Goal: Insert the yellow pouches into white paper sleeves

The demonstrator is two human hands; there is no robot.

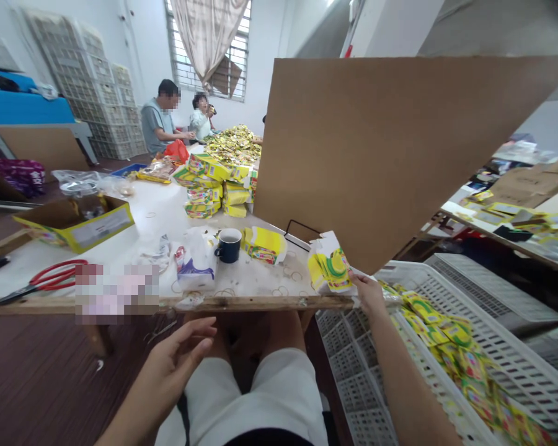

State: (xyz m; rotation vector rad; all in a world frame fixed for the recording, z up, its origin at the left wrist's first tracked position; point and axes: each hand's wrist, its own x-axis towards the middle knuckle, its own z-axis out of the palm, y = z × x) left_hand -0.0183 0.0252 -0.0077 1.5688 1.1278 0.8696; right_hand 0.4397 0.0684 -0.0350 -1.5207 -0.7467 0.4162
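My right hand (pixel 368 293) grips the lower right side of a yellow and green printed carton (pixel 329 267) by the table's front edge, thumb and fingers closed on it. White flaps stick up at the carton's top. My left hand (pixel 179 350) hangs over my lap, in front of the table edge, with fingers outstretched and nothing in them. Another yellow carton (pixel 265 244) lies on the table beside a dark blue mug (pixel 229 245). To the right of my right arm, a white plastic crate (pixel 506 328) holds many flat yellow-green packets (pixel 451 347).
A large brown cardboard sheet (pixel 381 142) stands upright at the right of the table (pixel 158 214). Stacked yellow cartons (pixel 204 186), an open box (pixel 97 229), red-handled scissors (pixel 56 277) and a tissue pack (pixel 195 263) occupy the tabletop. Two people sit at the far end by a packet heap (pixel 235 144).
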